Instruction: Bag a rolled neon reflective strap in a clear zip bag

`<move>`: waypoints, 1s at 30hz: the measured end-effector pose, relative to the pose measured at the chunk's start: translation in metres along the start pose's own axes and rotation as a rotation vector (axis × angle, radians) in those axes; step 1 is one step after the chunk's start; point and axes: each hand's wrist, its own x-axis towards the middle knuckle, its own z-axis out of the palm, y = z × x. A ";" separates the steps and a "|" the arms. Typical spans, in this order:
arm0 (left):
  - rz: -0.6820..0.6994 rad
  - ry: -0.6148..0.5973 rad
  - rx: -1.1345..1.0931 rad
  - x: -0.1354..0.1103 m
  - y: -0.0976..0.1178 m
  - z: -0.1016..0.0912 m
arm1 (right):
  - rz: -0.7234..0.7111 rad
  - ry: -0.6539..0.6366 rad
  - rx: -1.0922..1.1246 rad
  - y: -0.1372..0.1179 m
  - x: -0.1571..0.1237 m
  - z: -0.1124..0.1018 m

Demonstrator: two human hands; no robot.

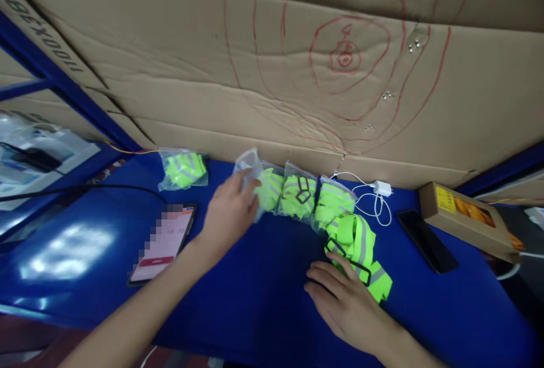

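One neon strap bundle (363, 240), long axis slanting near-right, at right hand (346, 305)

Between the left hand (232, 212) and right hand (346, 297), the blue table (272, 288) lies open from its front edge back to the row of bagged straps (297, 195), which a cardboard wall (178, 67) backs. A gap at the back edge parts this row from a lone bag (185, 170). Toward the right edge, loose straps (361, 240), a dark phone (427, 241) and a box (461, 219) obstruct.
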 end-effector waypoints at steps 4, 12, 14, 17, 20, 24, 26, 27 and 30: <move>-0.166 0.000 0.158 0.026 -0.040 -0.007 | 0.013 -0.008 0.022 0.002 0.000 -0.008; -0.135 -0.118 0.041 0.026 0.009 0.016 | 0.070 -0.097 -0.022 0.007 -0.004 -0.005; -0.226 -0.170 -0.095 0.029 0.014 0.034 | 0.113 -0.096 -0.061 0.014 -0.004 -0.004; -0.407 -0.222 -0.306 0.037 -0.003 0.055 | 0.200 -0.048 -0.112 0.025 -0.005 -0.007; -0.421 -0.208 -0.402 0.044 -0.028 0.058 | 0.273 -0.014 -0.141 0.034 -0.005 -0.012; -0.313 0.008 -0.414 0.039 -0.035 0.032 | 0.293 0.022 -0.106 0.032 -0.003 -0.015; -0.167 0.140 -0.393 0.029 -0.022 0.010 | 0.317 0.072 -0.015 0.026 -0.002 -0.014; -0.092 0.164 -0.399 0.023 -0.013 -0.002 | 0.345 0.097 0.057 0.023 -0.002 -0.014; 0.123 0.061 -0.508 -0.001 0.016 -0.033 | 0.458 0.167 0.324 0.014 -0.004 -0.012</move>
